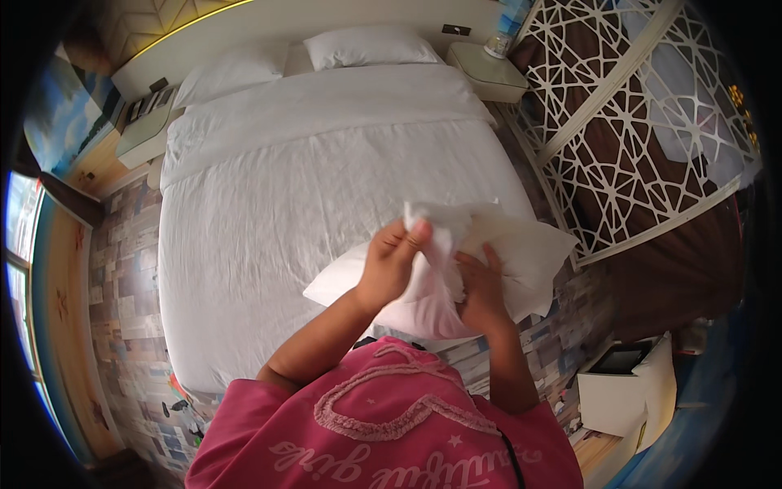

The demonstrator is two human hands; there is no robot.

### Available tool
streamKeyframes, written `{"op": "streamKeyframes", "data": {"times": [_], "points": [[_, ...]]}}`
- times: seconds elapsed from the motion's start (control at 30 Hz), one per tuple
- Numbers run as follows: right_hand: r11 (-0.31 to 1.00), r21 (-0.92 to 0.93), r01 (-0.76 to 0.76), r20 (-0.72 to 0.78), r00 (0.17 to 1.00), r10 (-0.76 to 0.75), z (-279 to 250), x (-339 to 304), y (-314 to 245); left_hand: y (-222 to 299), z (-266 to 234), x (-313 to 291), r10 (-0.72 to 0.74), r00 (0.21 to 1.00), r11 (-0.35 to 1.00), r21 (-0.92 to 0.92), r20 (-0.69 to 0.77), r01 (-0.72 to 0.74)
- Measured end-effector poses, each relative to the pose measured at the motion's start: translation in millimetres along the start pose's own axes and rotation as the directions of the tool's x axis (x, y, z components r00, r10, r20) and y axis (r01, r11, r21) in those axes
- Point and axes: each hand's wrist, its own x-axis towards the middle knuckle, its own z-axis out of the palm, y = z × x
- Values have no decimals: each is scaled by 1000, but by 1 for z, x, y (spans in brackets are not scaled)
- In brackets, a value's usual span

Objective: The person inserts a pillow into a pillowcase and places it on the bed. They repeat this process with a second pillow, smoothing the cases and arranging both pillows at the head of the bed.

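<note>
A white pillow (525, 253) in a loose white pillowcase (432, 306) lies tilted at the near right corner of the bed, close against my body. My left hand (391, 259) is closed, pinching the raised edge of the pillowcase between thumb and fingers. To the right of it, my right hand (485, 289) presses on the pillow beside the case's folds, its visible fingers spread apart. Some of that hand's fingertips disappear into the fabric.
A bed (326, 179) with a white sheet fills the middle, with two pillows (371, 47) at its head. Bedside tables (486, 72) flank it. On the right stands a white lattice screen (619, 114). A white box-like bin (615, 391) sits at the lower right.
</note>
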Motion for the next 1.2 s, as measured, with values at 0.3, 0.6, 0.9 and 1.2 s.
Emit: {"op": "streamKeyframes", "data": {"times": [0.3,0.6,0.9,1.2], "points": [[993,-119,22,-58,998,-29,14,32,4,4,-18,1,-278,959,935,-242,-51,258],[993,51,108,-166,981,-98,9,63,5,34,-12,22,-19,968,990,132,-252,54],[994,91,58,-97,994,-49,5,68,-16,35,-34,20,434,835,658,752,-338,-39],[990,17,141,-60,988,-140,14,60,-18,23,-4,37,82,983,101,979,167,-175]]}}
